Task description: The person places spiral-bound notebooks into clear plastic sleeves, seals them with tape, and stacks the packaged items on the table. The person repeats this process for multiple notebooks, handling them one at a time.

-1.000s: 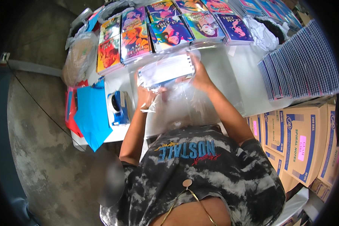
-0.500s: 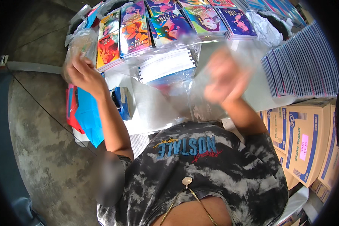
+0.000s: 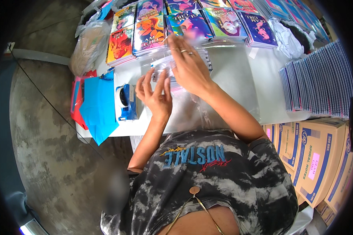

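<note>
A spiral notebook or small stack (image 3: 207, 58), white with blue along its near side, lies on the table under clear plastic film (image 3: 239, 88). My right hand (image 3: 191, 69) rests flat over it, fingers stretched out and close together, with a ring on one finger. Just to the left, my left hand (image 3: 156, 94) hovers at the near left corner with its fingers apart and slightly bent. Both hands cover much of the notebook. Whether the left fingertips touch the film, I cannot tell. A blue tape dispenser (image 3: 126, 102) stands left of my left hand.
Rows of colourful spiral notebooks (image 3: 188, 25) line the table's far side. A tall stack of notebooks (image 3: 317, 78) stands at the right, above cardboard boxes (image 3: 319, 160). Blue sheets (image 3: 96, 107) overhang the left edge beside a clear plastic bag (image 3: 88, 49). Crumpled white plastic (image 3: 286, 39) lies far right.
Both hands have come inward from far apart to meet over the wrapped notebook. The right hand has flattened on it; the left has come down and rightward. The view has shifted slightly.
</note>
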`<act>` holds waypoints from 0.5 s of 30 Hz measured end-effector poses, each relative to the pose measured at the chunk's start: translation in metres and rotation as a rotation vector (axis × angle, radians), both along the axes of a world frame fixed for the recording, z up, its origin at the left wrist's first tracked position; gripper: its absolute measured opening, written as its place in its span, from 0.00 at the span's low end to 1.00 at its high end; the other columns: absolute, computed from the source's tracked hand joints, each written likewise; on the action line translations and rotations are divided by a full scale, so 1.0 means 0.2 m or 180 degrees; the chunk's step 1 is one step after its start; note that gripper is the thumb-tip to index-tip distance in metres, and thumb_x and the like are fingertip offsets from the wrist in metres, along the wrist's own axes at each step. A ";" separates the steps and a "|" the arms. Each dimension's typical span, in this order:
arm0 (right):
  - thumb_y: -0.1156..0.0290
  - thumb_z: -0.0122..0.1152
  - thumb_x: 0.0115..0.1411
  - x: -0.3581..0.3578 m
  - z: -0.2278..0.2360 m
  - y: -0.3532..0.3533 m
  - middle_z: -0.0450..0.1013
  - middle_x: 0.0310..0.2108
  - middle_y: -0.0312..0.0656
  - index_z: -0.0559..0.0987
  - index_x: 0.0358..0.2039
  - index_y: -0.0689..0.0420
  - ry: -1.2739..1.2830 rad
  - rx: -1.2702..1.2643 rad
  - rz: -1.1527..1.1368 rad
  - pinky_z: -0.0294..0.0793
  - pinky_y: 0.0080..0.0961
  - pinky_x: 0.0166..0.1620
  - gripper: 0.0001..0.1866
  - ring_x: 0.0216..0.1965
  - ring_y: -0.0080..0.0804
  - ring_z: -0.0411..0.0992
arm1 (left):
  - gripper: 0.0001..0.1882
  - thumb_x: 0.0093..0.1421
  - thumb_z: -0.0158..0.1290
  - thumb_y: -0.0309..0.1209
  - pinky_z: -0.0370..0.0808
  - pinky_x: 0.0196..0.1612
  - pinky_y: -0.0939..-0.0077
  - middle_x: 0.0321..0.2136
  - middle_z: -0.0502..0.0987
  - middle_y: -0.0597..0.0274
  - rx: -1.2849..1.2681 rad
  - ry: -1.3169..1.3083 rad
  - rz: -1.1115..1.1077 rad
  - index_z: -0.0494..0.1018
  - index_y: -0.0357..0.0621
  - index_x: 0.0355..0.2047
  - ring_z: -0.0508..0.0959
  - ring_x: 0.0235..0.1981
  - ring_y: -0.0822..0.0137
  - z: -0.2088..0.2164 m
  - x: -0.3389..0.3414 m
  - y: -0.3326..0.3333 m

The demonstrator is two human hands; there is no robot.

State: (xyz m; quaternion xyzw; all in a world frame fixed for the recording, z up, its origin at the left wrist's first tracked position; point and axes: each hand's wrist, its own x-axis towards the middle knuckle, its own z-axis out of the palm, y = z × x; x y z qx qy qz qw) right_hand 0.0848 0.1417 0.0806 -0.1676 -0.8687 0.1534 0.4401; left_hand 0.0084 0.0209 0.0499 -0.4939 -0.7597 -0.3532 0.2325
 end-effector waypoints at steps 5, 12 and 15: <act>0.79 0.55 0.49 0.14 -0.03 -0.09 0.65 0.52 0.45 0.67 0.52 0.58 0.1932 -0.0845 -0.1205 0.52 0.39 0.58 0.26 0.56 0.48 0.60 | 0.14 0.55 0.54 0.35 0.52 0.56 0.61 0.50 0.69 0.62 -0.0643 0.0111 -0.0196 0.76 0.56 0.44 0.62 0.53 0.57 0.11 0.08 0.08; 0.70 0.57 0.52 0.21 -0.14 -0.12 0.70 0.43 0.37 0.72 0.51 0.51 -0.0123 0.0010 -0.0238 0.56 0.35 0.55 0.23 0.50 0.33 0.65 | 0.26 0.59 0.45 0.31 0.52 0.58 0.59 0.50 0.71 0.55 -0.0794 -0.0897 -0.0988 0.57 0.37 0.57 0.69 0.50 0.59 0.20 0.04 0.09; 0.70 0.55 0.53 0.18 -0.11 -0.12 0.70 0.43 0.37 0.70 0.52 0.52 -0.0337 0.0078 -0.0225 0.59 0.34 0.53 0.23 0.49 0.32 0.65 | 0.33 0.50 0.55 0.26 0.66 0.46 0.66 0.40 0.76 0.55 0.0235 -0.0583 -0.0761 0.58 0.38 0.56 0.75 0.38 0.58 0.26 -0.18 0.24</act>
